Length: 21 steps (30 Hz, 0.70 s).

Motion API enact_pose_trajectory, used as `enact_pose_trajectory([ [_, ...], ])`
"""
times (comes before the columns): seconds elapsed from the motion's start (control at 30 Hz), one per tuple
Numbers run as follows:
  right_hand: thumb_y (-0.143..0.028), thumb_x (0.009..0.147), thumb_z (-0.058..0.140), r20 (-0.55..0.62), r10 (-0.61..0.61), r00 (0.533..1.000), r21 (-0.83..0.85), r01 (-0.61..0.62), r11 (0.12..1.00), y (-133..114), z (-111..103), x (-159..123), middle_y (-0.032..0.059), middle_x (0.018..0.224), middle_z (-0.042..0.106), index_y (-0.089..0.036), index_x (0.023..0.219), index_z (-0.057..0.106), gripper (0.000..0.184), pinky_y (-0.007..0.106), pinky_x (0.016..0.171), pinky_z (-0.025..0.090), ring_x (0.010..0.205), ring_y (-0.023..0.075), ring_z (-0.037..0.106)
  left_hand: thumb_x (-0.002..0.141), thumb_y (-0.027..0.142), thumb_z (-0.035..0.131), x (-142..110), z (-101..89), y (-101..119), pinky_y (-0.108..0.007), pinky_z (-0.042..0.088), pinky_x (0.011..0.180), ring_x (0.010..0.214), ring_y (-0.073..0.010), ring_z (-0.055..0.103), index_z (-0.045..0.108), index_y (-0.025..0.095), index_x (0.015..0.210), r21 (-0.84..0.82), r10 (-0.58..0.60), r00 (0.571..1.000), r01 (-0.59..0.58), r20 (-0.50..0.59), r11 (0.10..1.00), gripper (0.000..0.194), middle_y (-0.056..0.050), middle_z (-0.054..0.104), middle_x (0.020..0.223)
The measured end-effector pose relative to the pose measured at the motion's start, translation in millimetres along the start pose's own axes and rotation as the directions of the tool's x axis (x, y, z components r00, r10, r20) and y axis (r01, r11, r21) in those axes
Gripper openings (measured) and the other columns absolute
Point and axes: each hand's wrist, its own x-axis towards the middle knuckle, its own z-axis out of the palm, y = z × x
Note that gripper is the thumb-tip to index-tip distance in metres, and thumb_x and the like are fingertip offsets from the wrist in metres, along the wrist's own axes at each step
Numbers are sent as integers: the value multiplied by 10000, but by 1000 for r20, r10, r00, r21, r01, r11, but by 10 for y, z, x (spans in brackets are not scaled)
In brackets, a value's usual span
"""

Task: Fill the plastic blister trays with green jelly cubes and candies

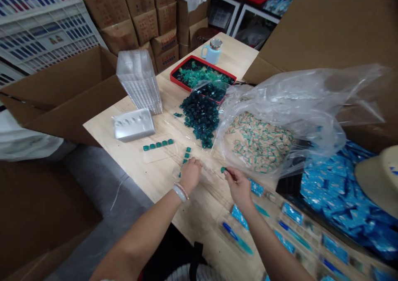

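Note:
My right hand pinches one small dark green square piece between thumb and fingertips, just above the table. My left hand is closed, fingers curled down at the side of a clear plastic tray; its fingertips are hidden. Green square pieces sit in a row in that tray, partly covered by the hand. Further left lies another clear tray, with a row of green pieces along its upper edge. Beyond my hands is a heap of loose dark green pieces.
Stacked clear plastic trays stand at the table's left. A red-rimmed tray and a blue mug are at the back. A clear bag of small printed pieces stands right, near blue packets. Packed sets with pens lie front right.

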Motion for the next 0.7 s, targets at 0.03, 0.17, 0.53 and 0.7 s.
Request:
enact_pose_trajectory([
  [0.03,-409,740,515,-44,0,999,0,0,1000,19,-37,-1,70,805,629,-149,894,606,315,337,666,450,689,173,563,842,209,341,-81,-74,-67,-299,388,756,859,-199,526,566,133,868,13,-4,1000,4,-20,1000,239,-111,576,896],
  [0.17,-407,742,519,-126,-11,992,-6,11,1000,26,-113,-35,71,811,611,-142,909,593,322,337,681,441,716,173,553,872,236,279,-612,-449,-675,-261,394,672,764,-171,563,525,168,910,113,-121,985,135,-122,984,258,-76,595,847],
  [0.53,-273,816,458,527,-469,708,-55,580,813,-854,1729,-320,59,838,588,-191,898,605,187,324,739,395,817,185,513,863,258,290,-950,-488,-1575,-252,402,584,722,-179,593,524,149,873,227,-426,892,451,-150,863,258,-84,590,852],
  [0.7,-240,812,462,673,-459,580,-226,752,619,-921,2152,-293,70,856,575,-179,890,598,168,333,742,360,839,207,469,844,218,339,-923,-504,-1645,-259,414,643,755,-175,591,543,143,886,51,-442,891,449,-106,892,221,-93,608,851],
])
